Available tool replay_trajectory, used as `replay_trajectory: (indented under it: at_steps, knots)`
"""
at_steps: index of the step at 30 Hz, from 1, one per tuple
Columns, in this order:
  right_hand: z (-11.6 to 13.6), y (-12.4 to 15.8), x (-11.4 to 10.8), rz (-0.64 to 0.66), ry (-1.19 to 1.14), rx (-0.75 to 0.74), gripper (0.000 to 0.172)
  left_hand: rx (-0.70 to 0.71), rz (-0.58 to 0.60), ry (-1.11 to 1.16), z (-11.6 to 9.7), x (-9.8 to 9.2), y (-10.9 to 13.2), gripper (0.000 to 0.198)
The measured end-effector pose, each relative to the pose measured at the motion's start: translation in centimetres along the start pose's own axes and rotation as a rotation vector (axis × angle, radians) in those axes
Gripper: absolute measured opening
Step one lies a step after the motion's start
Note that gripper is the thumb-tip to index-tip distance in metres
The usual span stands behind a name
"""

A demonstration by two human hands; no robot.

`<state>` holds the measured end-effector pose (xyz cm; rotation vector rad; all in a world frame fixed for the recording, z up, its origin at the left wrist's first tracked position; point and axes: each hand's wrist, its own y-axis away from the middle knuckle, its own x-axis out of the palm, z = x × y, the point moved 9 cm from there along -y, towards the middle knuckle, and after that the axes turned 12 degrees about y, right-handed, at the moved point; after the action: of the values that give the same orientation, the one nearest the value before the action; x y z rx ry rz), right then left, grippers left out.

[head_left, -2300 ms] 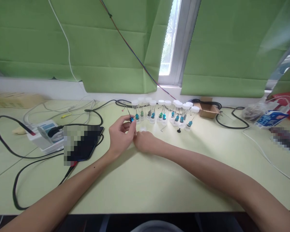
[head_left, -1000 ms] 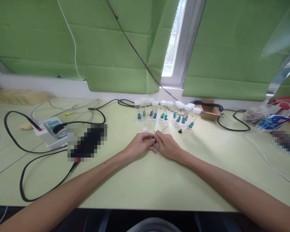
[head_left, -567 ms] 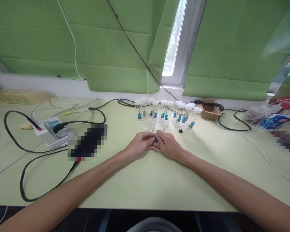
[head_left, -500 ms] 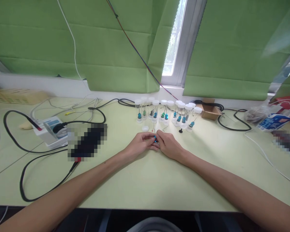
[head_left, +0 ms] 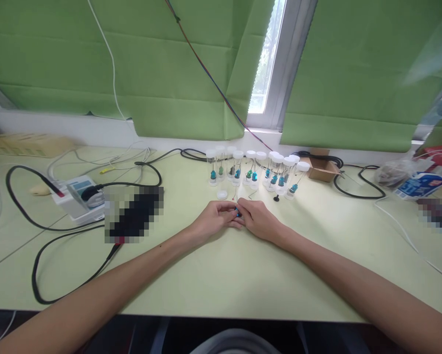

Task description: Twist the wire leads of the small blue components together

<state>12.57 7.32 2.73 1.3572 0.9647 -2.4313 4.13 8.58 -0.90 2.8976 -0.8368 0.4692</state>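
Observation:
My left hand (head_left: pixel 214 217) and my right hand (head_left: pixel 259 219) meet over the table, fingers pinched around a small shiny blue part (head_left: pixel 237 212). A thin metal rod rises from between the fingertips; most of the part is covered by them. Just beyond the hands stand several clear capped vials (head_left: pixel 254 184), with blue or green pieces and thin rods inside. A round white cap (head_left: pixel 222 195) is near my left fingers. Past my right hand lie a bent thin wire (head_left: pixel 252 194) and a small black disc-shaped piece (head_left: pixel 276 198).
On the left are a white power-socket block (head_left: pixel 76 199), a blurred-out dark object (head_left: pixel 135 214) and looping black cables (head_left: pixel 36 246). An open cardboard box (head_left: pixel 322 172) sits behind the vials on the right. Farther right is a blue-and-white packet (head_left: pixel 420 186).
The whole view has shifted very slightly. Both hands stay together on the small blue part, with only a slight change in how it sits between the fingers.

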Motion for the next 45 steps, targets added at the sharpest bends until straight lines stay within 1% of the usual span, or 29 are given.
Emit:
replay_trajectory:
  at_steps: [8, 17, 24, 30, 35, 40, 45]
  knots:
    - [-0.4, 0.0, 0.1, 0.035, -0.001, 0.039, 0.028, -0.036, -0.025, 0.028, 0.2, -0.2, 0.0, 0.035]
    - [-0.8, 0.0, 0.3, 0.036, -0.009, 0.056, 0.029, -0.047, -0.034, 0.046, 0.2, -0.1, 0.1, 0.033]
    - [-0.8, 0.0, 0.4, 0.037, 0.013, 0.077, 0.029, -0.055, -0.040, 0.051, 0.3, -0.3, 0.1, 0.035]
    - [-1.0, 0.1, 0.4, 0.038, 0.036, 0.092, 0.028, -0.063, -0.046, 0.062, 0.5, -0.4, 0.0, 0.032]
    - [-1.2, 0.1, 0.5, 0.007, 0.024, 0.106, 0.028, -0.060, -0.058, 0.068, 0.5, -0.5, 0.0, 0.028]
    - [-1.5, 0.2, 0.2, -0.058, -0.036, 0.139, 0.029, -0.053, -0.081, 0.037, 0.4, -0.7, 0.0, 0.029]
    - [-1.5, 0.3, 0.2, -0.071, -0.087, 0.145, 0.022, -0.046, -0.097, -0.017, 0.2, -0.7, 0.0, 0.031]
